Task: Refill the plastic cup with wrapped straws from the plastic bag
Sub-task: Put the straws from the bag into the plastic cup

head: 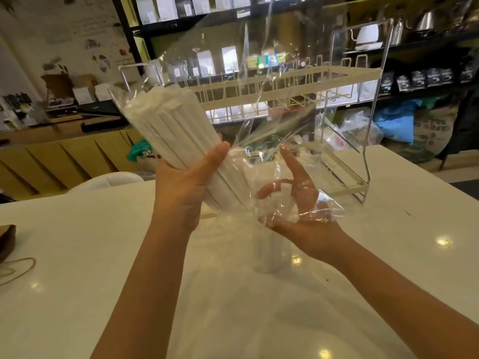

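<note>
Your left hand (186, 182) grips the wrapped straws (166, 125) mid-frame; your right hand (298, 200), fingers spread, sits inside the clear plastic bag (259, 99).

I am standing in a coffee shop. Behind my white counter (77, 255) there are dark shelves (388, 50) with steel kettles (427, 20), white paper bags (166, 7) and black coffee packs (417, 80). A wire cup rack (285, 81) stands on the counter, and a printed burlap sack (432, 136) leans below the shelves.
</note>
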